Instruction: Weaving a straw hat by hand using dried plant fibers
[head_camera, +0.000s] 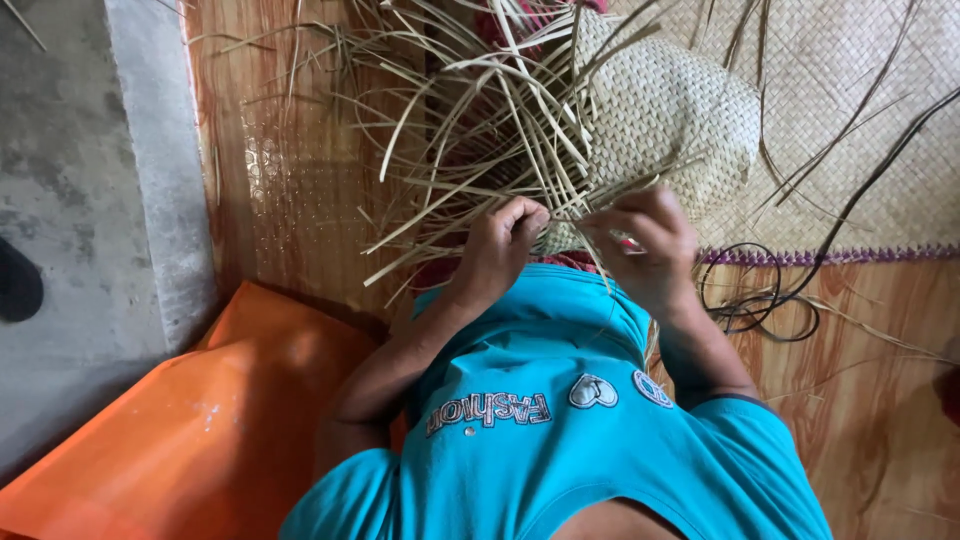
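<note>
The half-woven straw piece (665, 110) lies just ahead of both hands, its rounded woven body spreading away and to the right, its unwoven edge turned toward the person; from that edge the loose straw strips (470, 140) fan out ahead and to the left, most with their long axes running away from the body, a few crossing flat across the front. The working edge sits right between the two hands, so neither has any reach to make; the left hand (500, 245) is curled with its fingers (525, 215) closed narrowly on a strip at the edge; the right hand (650, 240) meets it from the other side, fingers pinched tight on strips at the same spot, knuckles raised. Both forearms come in bent from the body, wrists close together over the lap in front of the teal shirt (560, 430). Beneath the work lies a woven mat (860, 130) with a purple border; a dark cord (760, 300) coils beside the right wrist; an orange sheet (220, 420) lies at the left.
</note>
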